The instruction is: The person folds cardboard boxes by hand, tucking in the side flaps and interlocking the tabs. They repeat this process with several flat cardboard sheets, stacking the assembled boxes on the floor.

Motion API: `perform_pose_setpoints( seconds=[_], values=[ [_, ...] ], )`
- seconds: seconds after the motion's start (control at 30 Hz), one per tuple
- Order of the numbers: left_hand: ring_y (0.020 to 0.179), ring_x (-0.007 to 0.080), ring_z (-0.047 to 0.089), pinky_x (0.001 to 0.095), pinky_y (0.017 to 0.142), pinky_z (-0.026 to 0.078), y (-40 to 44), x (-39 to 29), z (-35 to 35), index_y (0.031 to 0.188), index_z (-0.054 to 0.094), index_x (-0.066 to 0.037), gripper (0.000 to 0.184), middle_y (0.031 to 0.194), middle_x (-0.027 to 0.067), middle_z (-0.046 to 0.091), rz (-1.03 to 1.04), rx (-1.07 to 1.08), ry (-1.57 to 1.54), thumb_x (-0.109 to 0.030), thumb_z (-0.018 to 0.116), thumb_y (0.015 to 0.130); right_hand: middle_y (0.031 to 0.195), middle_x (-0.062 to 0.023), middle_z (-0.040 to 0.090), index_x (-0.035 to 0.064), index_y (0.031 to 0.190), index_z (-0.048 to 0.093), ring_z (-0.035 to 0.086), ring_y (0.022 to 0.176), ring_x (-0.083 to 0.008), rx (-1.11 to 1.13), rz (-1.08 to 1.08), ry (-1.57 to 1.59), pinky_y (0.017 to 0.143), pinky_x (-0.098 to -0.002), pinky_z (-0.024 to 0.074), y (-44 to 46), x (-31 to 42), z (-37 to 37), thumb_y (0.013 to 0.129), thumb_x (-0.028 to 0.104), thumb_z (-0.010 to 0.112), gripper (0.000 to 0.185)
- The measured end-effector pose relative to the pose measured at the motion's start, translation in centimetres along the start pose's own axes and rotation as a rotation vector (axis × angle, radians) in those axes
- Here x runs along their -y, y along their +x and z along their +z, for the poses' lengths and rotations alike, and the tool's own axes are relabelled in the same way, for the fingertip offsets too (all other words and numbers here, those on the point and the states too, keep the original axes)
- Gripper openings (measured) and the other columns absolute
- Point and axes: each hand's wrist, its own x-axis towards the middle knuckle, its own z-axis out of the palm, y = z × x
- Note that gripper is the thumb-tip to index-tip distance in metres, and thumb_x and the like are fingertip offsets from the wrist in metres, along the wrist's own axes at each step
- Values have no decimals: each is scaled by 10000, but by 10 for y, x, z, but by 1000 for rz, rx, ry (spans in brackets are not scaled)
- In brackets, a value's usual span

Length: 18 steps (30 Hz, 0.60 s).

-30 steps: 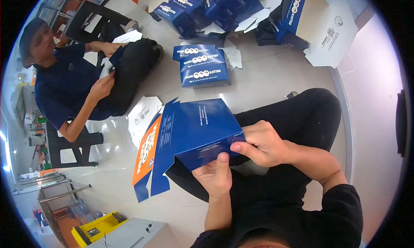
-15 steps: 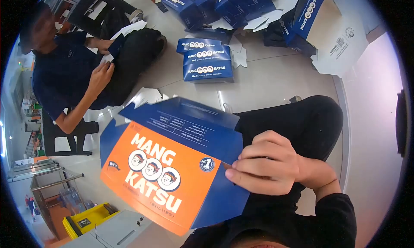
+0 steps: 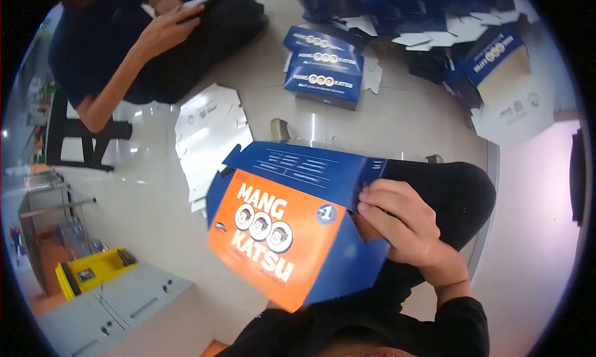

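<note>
We held a blue-and-orange cardboard box [image 3: 270, 233] above our black-trousered lap [image 3: 456, 192], right hand [image 3: 402, 219] pinching its corner flap [image 3: 370, 174]; our left hand's grip we couldn't tell. It seemed light, slick, creasable, best held along folds. Near the right edge of the pale tiled floor [image 3: 403, 121], a blue cardboard container [image 3: 506, 81] gaped open, contents unclear.

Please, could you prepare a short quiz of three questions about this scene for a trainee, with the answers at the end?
1. Multiple choice: on the box in hand, what is the colour behind the large white words "MANG KATSU"?
a) green
b) orange
c) yellow

2. True or false: the white sheets lie on the floor.

3. Fill in the missing word: the camera wearer's ___ hand holds the box by its blue part.

Key: 1 b; 2 true; 3 right.
</note>
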Motion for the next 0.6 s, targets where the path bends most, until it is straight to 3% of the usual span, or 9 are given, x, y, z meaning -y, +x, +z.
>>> perform_pose_setpoints(
  seconds=[0.3, 0.4, 0.53, 0.6],
  values=[
    [996, 252, 609, 337, 865, 504, -2, 1, 1, 1208, 547, -27, 311, 1122, 139, 610, 36, -18, -72, -164, 621, 939, 925, -143, 651, -4, 925, 672, 657, 821, -298, -29, 30, -50, 677, -351, 562, 0, -4, 19, 658, -70, 760, 288],
    [986, 255, 610, 335, 856, 505, -2, 1, 2, 1206, 550, -33, 308, 1112, 140, 612, 45, -38, -98, -174, 618, 940, 925, -140, 650, 13, 876, 662, 631, 773, -286, -69, 54, -48, 670, -366, 534, 0, -3, 25, 620, -67, 786, 295],
    [972, 259, 611, 333, 843, 507, -1, 3, 3, 1202, 553, -41, 306, 1100, 141, 613, 66, -58, -123, -188, 616, 941, 965, -137, 642, 40, 883, 695, 576, 961, -341, -42, 144, 26, 837, -461, 471, -5, -12, 21, 645, 164, 840, 305],
    [966, 261, 611, 332, 837, 508, 1, 4, 3, 1200, 555, -45, 305, 1093, 141, 614, 87, -59, -132, -195, 614, 942, 1011, -140, 628, 46, 905, 706, 566, 989, -340, -51, 131, 38, 854, -463, 464, -4, -16, 23, 666, 199, 836, 312]
  ],
)
